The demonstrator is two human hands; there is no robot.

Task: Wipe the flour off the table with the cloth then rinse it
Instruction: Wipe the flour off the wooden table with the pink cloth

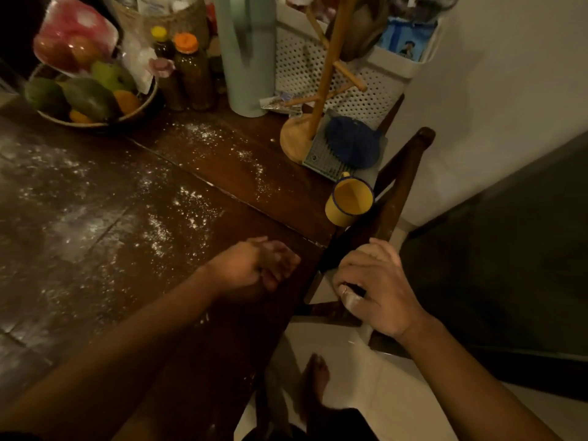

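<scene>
White flour (pixel 159 224) lies scattered over the dark wooden table (pixel 222 345), in patches from the far side to the near edge. No cloth can be seen. The left hand (pixel 254 265) rests on the table near its edge, fingers curled loosely, holding nothing that can be seen. The right hand (pixel 372 288) is closed around the top of a dark wooden chair (pixel 404 173) beside the table. A yellow mug (pixel 350 202) stands at the table's edge.
</scene>
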